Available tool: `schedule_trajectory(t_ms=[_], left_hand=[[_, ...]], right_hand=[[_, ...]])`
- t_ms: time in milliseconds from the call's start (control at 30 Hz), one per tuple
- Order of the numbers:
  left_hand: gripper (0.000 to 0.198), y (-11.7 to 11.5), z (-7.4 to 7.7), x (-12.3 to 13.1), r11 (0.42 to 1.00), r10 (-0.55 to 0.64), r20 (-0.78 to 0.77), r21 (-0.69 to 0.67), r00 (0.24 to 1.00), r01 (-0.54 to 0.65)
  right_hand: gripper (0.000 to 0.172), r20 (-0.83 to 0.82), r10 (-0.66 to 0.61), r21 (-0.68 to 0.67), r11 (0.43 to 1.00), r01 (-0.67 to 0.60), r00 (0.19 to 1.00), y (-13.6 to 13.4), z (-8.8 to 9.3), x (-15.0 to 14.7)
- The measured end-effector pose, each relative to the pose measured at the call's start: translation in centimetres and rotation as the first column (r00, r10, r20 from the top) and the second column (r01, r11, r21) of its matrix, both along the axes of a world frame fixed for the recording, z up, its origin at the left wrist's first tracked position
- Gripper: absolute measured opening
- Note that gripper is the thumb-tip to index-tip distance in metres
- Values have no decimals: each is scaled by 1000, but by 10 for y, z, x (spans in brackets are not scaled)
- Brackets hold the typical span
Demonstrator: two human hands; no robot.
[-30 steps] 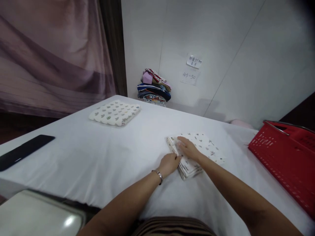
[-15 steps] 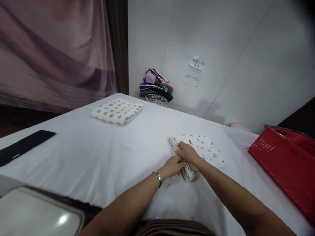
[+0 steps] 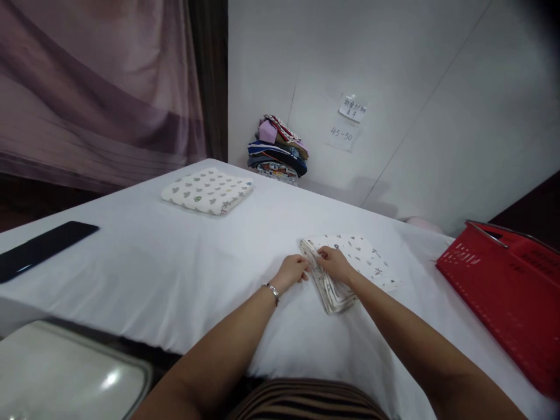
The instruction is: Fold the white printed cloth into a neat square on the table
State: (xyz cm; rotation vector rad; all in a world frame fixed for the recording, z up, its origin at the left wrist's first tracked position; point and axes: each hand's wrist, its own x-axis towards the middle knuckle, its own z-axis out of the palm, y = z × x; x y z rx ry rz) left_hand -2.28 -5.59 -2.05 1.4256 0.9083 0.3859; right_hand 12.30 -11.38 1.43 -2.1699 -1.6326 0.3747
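Observation:
A white folded cloth (image 3: 370, 256) with a small grey and brown print lies right of centre, its layered edge facing left. My right hand (image 3: 336, 263) is closed on the upper layers near that edge, thumb and fingers pinching the fabric. Just to the left, my left hand (image 3: 292, 273) has its fingers curled in, with the fingertips against the cloth's left edge; exactly how much fabric they grip is partly hidden. Farther back on the left rests a second folded cloth (image 3: 205, 191), white with grey cloud-like shapes, apart from both hands.
A white sheet (image 3: 210, 262) covers the table. A red basket (image 3: 503, 303) stands at the right edge, and a dark flat phone-like slab (image 3: 46, 248) lies at the left. Behind the table is a stack of folded fabrics (image 3: 277, 149). A pale glossy surface (image 3: 65, 373) sits lower left.
My left hand has moved up and left along the cloth's layered edge, away from the right hand. My right hand stays at the edge, with the lower folds now more exposed.

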Motion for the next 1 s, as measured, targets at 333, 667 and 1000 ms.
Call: schedule_trajectory(t_ms=[333, 667, 1000], left_hand=[[15, 5, 0, 25, 999, 21, -96, 28, 995, -18], [22, -2, -8, 22, 994, -2, -72, 113, 997, 10], [6, -2, -5, 24, 994, 105, -24, 46, 994, -104]], right_hand=[[20, 34, 12, -10, 1000, -12, 999, -2, -2, -4], [29, 142, 148, -90, 987, -136, 979, -18, 7, -13], [19, 276, 44, -127, 992, -9, 960, -60, 4, -34]])
